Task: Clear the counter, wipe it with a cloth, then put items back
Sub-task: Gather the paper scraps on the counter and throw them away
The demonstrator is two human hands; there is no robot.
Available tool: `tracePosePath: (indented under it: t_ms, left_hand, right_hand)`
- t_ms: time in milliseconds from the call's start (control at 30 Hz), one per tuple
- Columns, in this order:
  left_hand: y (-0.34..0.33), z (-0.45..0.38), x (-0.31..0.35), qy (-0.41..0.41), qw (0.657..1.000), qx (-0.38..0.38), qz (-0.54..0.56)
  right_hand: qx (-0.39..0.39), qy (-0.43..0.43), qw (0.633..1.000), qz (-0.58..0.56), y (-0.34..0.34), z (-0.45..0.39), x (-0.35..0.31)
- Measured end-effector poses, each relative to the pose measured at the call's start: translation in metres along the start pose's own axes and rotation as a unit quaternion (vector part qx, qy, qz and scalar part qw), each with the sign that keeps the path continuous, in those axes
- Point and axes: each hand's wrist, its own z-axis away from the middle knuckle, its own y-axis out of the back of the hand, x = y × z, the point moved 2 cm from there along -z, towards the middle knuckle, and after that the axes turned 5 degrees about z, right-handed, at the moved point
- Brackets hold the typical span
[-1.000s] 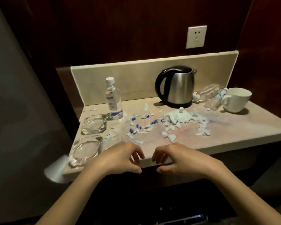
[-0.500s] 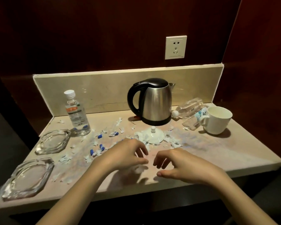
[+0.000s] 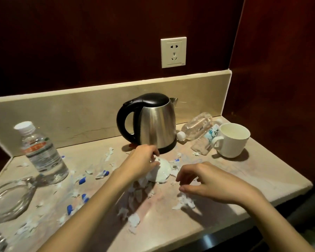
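Left hand [image 3: 144, 160]: I see my fingers curled around the white lid [image 3: 162, 171], which is tilted on the table [image 3: 244, 179] just in front of the kettle [image 3: 153, 124]
Right hand [image 3: 213, 180]: above the paper scraps [image 3: 185, 201]; fingers loosely bent, grasping nothing
Left side: upright water bottle [image 3: 42, 153]; glass ashtray [image 3: 7, 199]
Right side: lying bottle [image 3: 196, 128]; white cup [image 3: 232, 140]

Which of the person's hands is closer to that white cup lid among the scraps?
Left. The left hand is on the white lid, fingers at its top. The right hand hovers apart to its right, holding nothing.
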Motion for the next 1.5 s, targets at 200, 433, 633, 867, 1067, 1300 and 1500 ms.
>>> tracePosePath:
  t_ms: [200, 433, 633, 867, 1067, 1300, 1500]
  left_hand:
    - [0.010, -0.005, -0.003, -0.040, 0.999, 0.006, -0.018]
    - [0.061, 0.004, -0.022, -0.013, 0.986, 0.060, 0.155]
    - [0.066, 0.007, -0.017, 0.011, 0.964, 0.070, 0.257]
    - [0.036, -0.009, 0.029, -0.037, 0.964, 0.051, 0.256]
    - [-0.003, -0.029, 0.077, -0.092, 0.972, 0.000, 0.215]
    - [-0.051, -0.045, 0.123, -0.132, 0.973, -0.042, 0.182]
    - [-0.068, -0.049, 0.145, -0.168, 0.968, -0.048, 0.179]
  right_hand:
    - [0.017, 0.006, 1.000, -0.020, 0.005, -0.015, 0.010]
    - [0.021, 0.030, 0.998, -0.042, 0.028, -0.040, 0.022]
    - [0.050, 0.050, 0.996, -0.061, 0.042, -0.055, 0.026]
    - [0.118, 0.048, 0.991, -0.050, 0.044, -0.049, 0.040]
    - [0.117, -0.002, 0.993, -0.017, 0.033, -0.025, 0.068]
    - [0.132, -0.106, 0.985, -0.032, 0.025, 0.015, 0.111]
    - [0.172, -0.149, 0.972, -0.056, 0.022, 0.035, 0.129]
